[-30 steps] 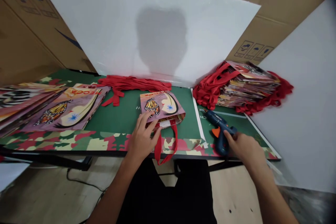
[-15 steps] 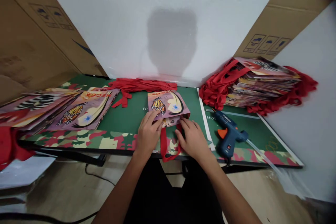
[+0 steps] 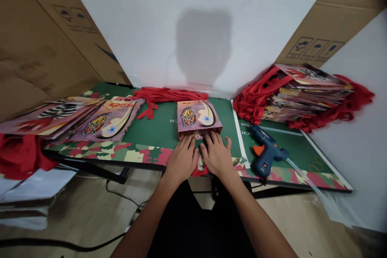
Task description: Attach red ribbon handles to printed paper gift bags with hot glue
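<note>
A purple paper bag [image 3: 198, 116] with a butterfly print lies on the green mat [image 3: 151, 131], its open end toward me. My left hand [image 3: 183, 159] rests flat with fingers extended at the near left edge of the bag. Beside it, my right hand [image 3: 217, 154] lies palm down, fingers spread, at the bag's near right edge. A red ribbon handle [image 3: 200, 168] shows between and below my hands, partly covered by them. Both hands touch the bag's opening.
Flat bags [image 3: 105, 123] lie at the left, with red ribbon [image 3: 22, 155] hanging off the edge. Red ribbons [image 3: 169, 95] lie at the back. At the right are a blue glue gun [image 3: 266, 151] and a tall stack of bags [image 3: 305, 94]. A white board [image 3: 145, 24] stands behind.
Both hands have flattened at the bag's near edge, covering more of the red handle. The bag lies squarer to me. The view has shifted slightly left.
</note>
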The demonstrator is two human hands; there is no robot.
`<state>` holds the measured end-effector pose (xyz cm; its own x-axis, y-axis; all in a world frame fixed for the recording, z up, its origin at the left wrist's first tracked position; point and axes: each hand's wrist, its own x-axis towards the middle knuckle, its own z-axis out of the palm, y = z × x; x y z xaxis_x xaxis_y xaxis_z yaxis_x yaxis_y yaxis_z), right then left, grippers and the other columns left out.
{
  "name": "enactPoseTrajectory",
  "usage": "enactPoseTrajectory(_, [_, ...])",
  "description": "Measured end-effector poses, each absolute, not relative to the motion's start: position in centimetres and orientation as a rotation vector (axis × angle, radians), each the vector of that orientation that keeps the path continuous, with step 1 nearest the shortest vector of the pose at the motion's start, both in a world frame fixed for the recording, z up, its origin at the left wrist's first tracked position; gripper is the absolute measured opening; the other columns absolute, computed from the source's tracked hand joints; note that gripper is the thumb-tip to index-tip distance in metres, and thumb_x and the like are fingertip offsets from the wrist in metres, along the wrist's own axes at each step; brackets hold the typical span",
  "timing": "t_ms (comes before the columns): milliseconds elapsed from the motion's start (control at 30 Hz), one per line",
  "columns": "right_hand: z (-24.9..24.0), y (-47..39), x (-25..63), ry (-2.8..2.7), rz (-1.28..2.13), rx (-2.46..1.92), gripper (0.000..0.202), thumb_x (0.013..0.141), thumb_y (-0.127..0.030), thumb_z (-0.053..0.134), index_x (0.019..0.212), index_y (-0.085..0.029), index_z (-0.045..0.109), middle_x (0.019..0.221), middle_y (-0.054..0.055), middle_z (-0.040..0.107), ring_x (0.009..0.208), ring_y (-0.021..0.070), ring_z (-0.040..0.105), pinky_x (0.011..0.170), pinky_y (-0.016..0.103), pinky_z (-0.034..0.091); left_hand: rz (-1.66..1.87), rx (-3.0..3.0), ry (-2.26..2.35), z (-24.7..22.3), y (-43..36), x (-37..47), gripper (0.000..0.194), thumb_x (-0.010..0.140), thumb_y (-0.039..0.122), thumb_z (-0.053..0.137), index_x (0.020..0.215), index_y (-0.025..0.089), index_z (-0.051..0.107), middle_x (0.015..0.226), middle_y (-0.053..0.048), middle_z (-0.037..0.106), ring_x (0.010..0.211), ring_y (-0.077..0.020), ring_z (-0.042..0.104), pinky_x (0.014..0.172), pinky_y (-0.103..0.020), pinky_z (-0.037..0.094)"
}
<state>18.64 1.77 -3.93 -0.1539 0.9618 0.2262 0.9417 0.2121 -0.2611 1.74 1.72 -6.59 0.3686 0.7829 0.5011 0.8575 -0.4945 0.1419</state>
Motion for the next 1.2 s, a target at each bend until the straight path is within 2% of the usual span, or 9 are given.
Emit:
enactPoseTrajectory(67, [-4.0,2.0,18.8,-2.210,0.112,-1.677,0.048,0.114,-0.031,0.040,0.157,-0.019,0.057,0.170,0.015,0.049,0.158,0.0314,0.040,0.129,0.064,0.016,-0.749,-2.481,-1.526,-7.0,2.0,2.1,0.049,0.106,0.024,0.044,0.147,0.003,0.061,0.150,-0.024,0.066,0.142,-0.0358,0.061,0.120,-0.052,0.051])
enactPoseTrajectory(167, [-4.1,2.5,18.9,-2.324,0.197,-1.519,0.051,0.113,-0.027,0.039,0.161,-0.021,0.054,0.168,0.013,0.052,0.157,0.0284,0.044,0.132,0.061,0.013,-0.718,-2.474,-1.579,-7.3,2.4,2.6,0.051,0.104,0.021,0.039,0.147,0.004,0.060,0.151,-0.023,0.065,0.144,-0.0353,0.060,0.122,-0.053,0.048])
enactPoseTrajectory(267, [-4.1,2.9,18.9,-2.338,0.224,-1.511,0.051,0.112,-0.026,0.039,0.160,-0.018,0.056,0.165,0.014,0.055,0.154,0.0282,0.048,0.132,0.059,0.017,-0.711,-2.466,-1.612,-7.1,2.4,2.9,0.052,0.101,0.018,0.040,0.147,0.004,0.060,0.151,-0.023,0.064,0.145,-0.0356,0.059,0.124,-0.054,0.046])
enactPoseTrajectory(433, [-4.4,2.8,18.9,-2.354,0.215,-1.501,0.053,0.113,-0.026,0.036,0.163,-0.017,0.051,0.169,0.013,0.051,0.157,0.0264,0.044,0.132,0.057,0.018,-0.729,-2.449,-1.651,-6.9,2.2,3.2,0.051,0.100,0.018,0.043,0.145,0.000,0.059,0.149,-0.026,0.063,0.144,-0.0382,0.056,0.125,-0.054,0.045])
enactPoseTrajectory(667, [-4.3,2.6,19.0,-2.341,0.174,-1.551,0.050,0.112,-0.027,0.039,0.158,-0.020,0.057,0.165,0.013,0.056,0.153,0.0279,0.048,0.127,0.054,0.027,-0.764,-2.408,-1.716,-7.1,2.1,3.5,0.050,0.097,0.017,0.050,0.145,0.006,0.059,0.149,-0.025,0.058,0.143,-0.0396,0.054,0.122,-0.057,0.048])
enactPoseTrajectory(867, [-4.4,2.4,18.5,-2.186,0.100,-1.729,0.049,0.110,-0.030,0.042,0.154,-0.013,0.059,0.159,0.020,0.058,0.145,0.0332,0.052,0.121,0.052,0.033,-0.769,-2.384,-1.746,-6.9,2.3,3.5,0.044,0.095,0.024,0.057,0.135,0.005,0.063,0.139,-0.028,0.057,0.135,-0.0426,0.056,0.115,-0.060,0.052])
enactPoseTrajectory(967, [-4.4,2.2,18.4,-2.179,0.099,-1.738,0.051,0.110,-0.031,0.042,0.155,-0.014,0.057,0.160,0.020,0.057,0.146,0.0328,0.051,0.122,0.053,0.032,-0.763,-2.407,-1.737,-6.9,2.3,3.1,0.044,0.096,0.026,0.057,0.136,0.007,0.063,0.136,-0.025,0.060,0.131,-0.0390,0.059,0.114,-0.056,0.053])
enactPoseTrajectory(1100, [-4.2,1.8,18.4,-2.213,0.104,-1.690,0.051,0.112,-0.030,0.037,0.160,-0.019,0.053,0.168,0.016,0.050,0.155,0.0309,0.042,0.126,0.059,0.025,-0.764,-2.428,-1.707,-6.9,2.0,2.8,0.048,0.097,0.027,0.056,0.141,0.008,0.061,0.143,-0.024,0.060,0.137,-0.0383,0.057,0.118,-0.055,0.050])
enactPoseTrajectory(1200, [-4.0,1.7,18.4,-2.252,0.122,-1.646,0.048,0.112,-0.028,0.037,0.155,-0.023,0.059,0.165,0.013,0.055,0.154,0.0286,0.044,0.125,0.058,0.028,-0.777,-2.427,-1.691,-6.8,1.9,2.8,0.050,0.096,0.026,0.056,0.143,0.008,0.061,0.145,-0.025,0.060,0.140,-0.0398,0.055,0.119,-0.057,0.049])
